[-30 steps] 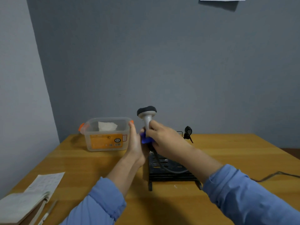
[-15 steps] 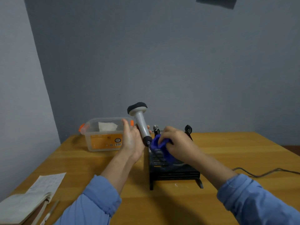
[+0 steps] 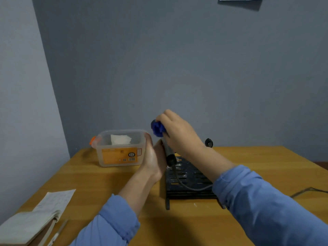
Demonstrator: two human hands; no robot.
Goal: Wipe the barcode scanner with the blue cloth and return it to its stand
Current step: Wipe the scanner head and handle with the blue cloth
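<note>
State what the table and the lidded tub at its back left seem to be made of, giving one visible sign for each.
Table: probably wood or a wood-look laminate, with a smooth satin finish; long grain lines run across its yellow-brown top. Tub: translucent plastic, slightly frosted; the white tissue inside shows through its wall.

Clear plastic container [image 3: 120,148] (orange label, white tissue inside) at your desk [image 3: 106,181] back left; notebook [image 3: 26,226], pen [image 3: 56,233] front left.
</note>
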